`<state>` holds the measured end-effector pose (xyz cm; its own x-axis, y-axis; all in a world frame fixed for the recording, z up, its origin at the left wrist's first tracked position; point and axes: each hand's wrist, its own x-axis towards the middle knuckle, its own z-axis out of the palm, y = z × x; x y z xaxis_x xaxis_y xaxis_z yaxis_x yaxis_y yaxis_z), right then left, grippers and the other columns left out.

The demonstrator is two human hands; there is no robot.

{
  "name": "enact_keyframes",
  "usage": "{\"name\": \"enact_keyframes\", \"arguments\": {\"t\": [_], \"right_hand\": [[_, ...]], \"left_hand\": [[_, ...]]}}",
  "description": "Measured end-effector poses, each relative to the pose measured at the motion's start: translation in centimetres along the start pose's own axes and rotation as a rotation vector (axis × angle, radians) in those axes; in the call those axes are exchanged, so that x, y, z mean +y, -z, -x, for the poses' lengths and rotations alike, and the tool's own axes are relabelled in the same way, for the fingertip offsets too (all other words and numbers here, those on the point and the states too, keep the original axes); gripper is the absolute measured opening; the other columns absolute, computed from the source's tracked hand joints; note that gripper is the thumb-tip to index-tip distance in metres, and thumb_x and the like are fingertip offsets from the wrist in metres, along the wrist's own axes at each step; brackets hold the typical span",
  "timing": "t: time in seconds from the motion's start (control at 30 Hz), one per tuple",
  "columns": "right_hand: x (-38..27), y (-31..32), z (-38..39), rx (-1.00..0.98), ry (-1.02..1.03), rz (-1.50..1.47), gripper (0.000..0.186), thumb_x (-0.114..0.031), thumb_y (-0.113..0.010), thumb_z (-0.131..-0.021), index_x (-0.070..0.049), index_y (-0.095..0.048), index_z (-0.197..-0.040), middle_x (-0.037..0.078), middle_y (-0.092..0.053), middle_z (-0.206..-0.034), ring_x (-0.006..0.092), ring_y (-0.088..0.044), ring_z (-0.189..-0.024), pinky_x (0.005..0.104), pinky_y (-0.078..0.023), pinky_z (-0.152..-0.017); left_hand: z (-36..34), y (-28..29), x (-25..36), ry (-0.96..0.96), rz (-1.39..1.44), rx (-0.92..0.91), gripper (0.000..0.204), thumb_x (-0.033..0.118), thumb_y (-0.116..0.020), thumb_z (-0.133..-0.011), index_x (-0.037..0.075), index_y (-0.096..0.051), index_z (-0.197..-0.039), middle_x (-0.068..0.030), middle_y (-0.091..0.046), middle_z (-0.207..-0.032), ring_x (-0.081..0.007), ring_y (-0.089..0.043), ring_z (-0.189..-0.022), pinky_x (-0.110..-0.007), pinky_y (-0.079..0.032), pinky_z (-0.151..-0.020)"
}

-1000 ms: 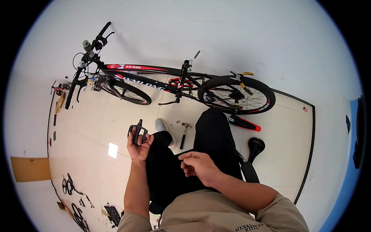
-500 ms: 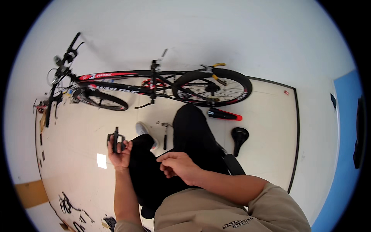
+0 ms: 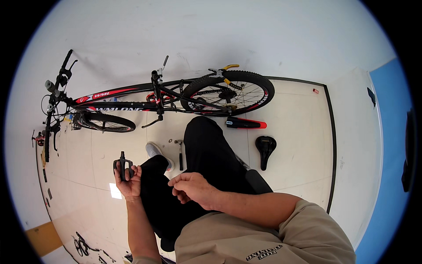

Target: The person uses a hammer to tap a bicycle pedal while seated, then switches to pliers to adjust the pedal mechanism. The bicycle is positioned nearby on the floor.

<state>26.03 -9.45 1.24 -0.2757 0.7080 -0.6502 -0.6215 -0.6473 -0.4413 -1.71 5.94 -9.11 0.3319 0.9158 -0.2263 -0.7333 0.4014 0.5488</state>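
My left hand (image 3: pixel 130 185), at the lower left in the head view, grips a black bicycle pedal (image 3: pixel 118 171), its threaded spindle pointing up. My right hand (image 3: pixel 193 190) hovers over my dark-trousered lap with fingers curled and the index partly extended; whatever is inside it, if anything, is hidden. Beyond my knees a black-and-red bicycle (image 3: pixel 118 92) stands along the white wall, without a saddle on its seat post. A hammer (image 3: pixel 180 156) lies on the tiles beside my left shoe (image 3: pixel 154 150), near some small rings (image 3: pixel 170 141).
A black saddle (image 3: pixel 265 149) and a black-and-red mudguard (image 3: pixel 246 123) lie right of my knee. Dark parts (image 3: pixel 81 246) are on the floor at lower left, near a wooden panel (image 3: pixel 44 237). A blue wall section (image 3: pixel 380 88) rises at the right. A chair's armrest (image 3: pixel 257 180) is beside me.
The whole scene has shifted left in the picture as my head turned. The pedal in my left hand now sits a little lower and farther left; my right hand's curled pose is much the same.
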Motion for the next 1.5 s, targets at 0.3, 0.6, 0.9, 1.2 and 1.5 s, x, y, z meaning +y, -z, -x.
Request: {"name": "enact_keyframes", "arguments": {"t": [0.3,0.6,0.9,1.2,1.5], "right_hand": [[-0.3,0.1,0.0,-0.008,-0.020,0.025,0.021,-0.009,-0.053,-0.095,0.001,-0.063,-0.111,0.005,-0.064,-0.085,0.0118,-0.060,-0.067,0.0275,-0.051,-0.064],[-0.1,0.1,-0.1,0.014,-0.018,0.000,0.018,-0.009,-0.053,-0.095,-0.001,-0.065,-0.106,0.004,-0.063,-0.082,0.0105,-0.059,-0.065,0.0269,-0.051,-0.059],[0.0,0.1,-0.3,0.016,-0.011,0.022,0.020,-0.010,-0.054,-0.095,-0.001,-0.066,-0.108,0.004,-0.065,-0.084,0.0106,-0.060,-0.066,0.0276,-0.052,-0.061],[-0.2,0.3,-0.3,0.022,-0.006,0.018,0.021,-0.010,-0.054,-0.096,-0.001,-0.066,-0.110,0.004,-0.064,-0.086,0.0118,-0.061,-0.071,0.0283,-0.054,-0.065],[-0.9,0.8,-0.5,0.005,0.127,-0.068,0.024,-0.018,-0.053,-0.101,-0.002,-0.065,-0.113,0.005,-0.065,-0.086,0.0148,-0.060,-0.073,0.0309,-0.051,-0.069]], "left_hand": [[0.0,0.1,0.0,-0.010,0.004,0.015,0.035,0.041,-0.053,-0.103,0.017,-0.068,-0.123,-0.0030,-0.045,-0.060,-0.0358,-0.065,-0.093,-0.059,-0.046,-0.101],[0.0,-0.4,-0.2,-0.009,0.011,0.025,0.036,0.041,-0.054,-0.102,0.017,-0.066,-0.125,-0.0025,-0.044,-0.060,-0.0341,-0.065,-0.091,-0.059,-0.046,-0.101],[0.1,-0.1,-0.2,-0.019,0.039,0.038,0.037,0.044,-0.051,-0.103,0.018,-0.067,-0.125,-0.0031,-0.044,-0.059,-0.0362,-0.064,-0.091,-0.059,-0.047,-0.099],[0.3,-1.3,-0.4,-0.041,0.028,0.110,0.039,0.049,-0.051,-0.102,0.020,-0.064,-0.125,-0.0017,-0.041,-0.058,-0.0335,-0.063,-0.089,-0.057,-0.047,-0.098],[0.5,-1.7,-0.3,-0.080,0.094,0.152,0.041,0.050,-0.047,-0.103,0.019,-0.062,-0.126,-0.0025,-0.044,-0.061,-0.0352,-0.062,-0.087,-0.056,-0.051,-0.091]]}}
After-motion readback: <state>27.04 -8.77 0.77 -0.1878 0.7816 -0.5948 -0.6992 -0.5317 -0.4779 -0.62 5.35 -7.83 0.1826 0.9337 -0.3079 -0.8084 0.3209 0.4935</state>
